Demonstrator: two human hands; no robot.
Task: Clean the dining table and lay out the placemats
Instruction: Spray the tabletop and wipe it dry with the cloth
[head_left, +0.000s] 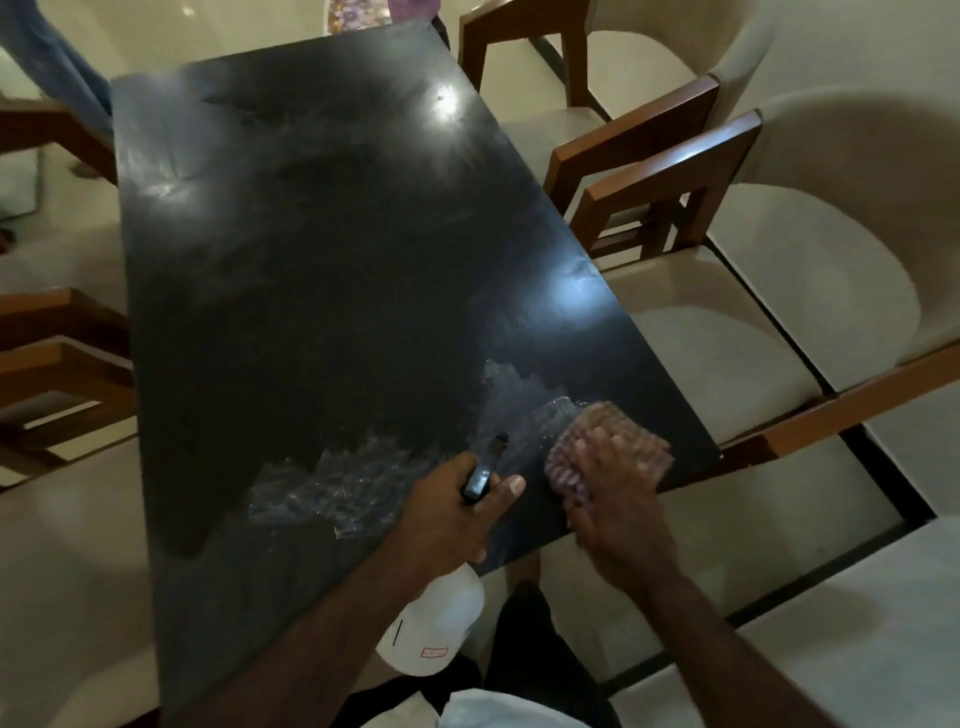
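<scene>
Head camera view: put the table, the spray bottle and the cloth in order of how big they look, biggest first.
1. Table, by far the largest.
2 and 3. Spray bottle and cloth look about alike; the bottle is nearer the camera and the right hand covers part of the cloth, so no ranking.

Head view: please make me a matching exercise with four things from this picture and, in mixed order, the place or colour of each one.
Things:
1. spray bottle
2. cloth
3. table
4. chair

Descriptions:
A. cream seat, wooden arms
B. under the right hand, near the table's right edge
C. black, with wet streaks
D. gripped by the left hand

Pairs: 1-D, 2-B, 3-C, 4-A
</scene>
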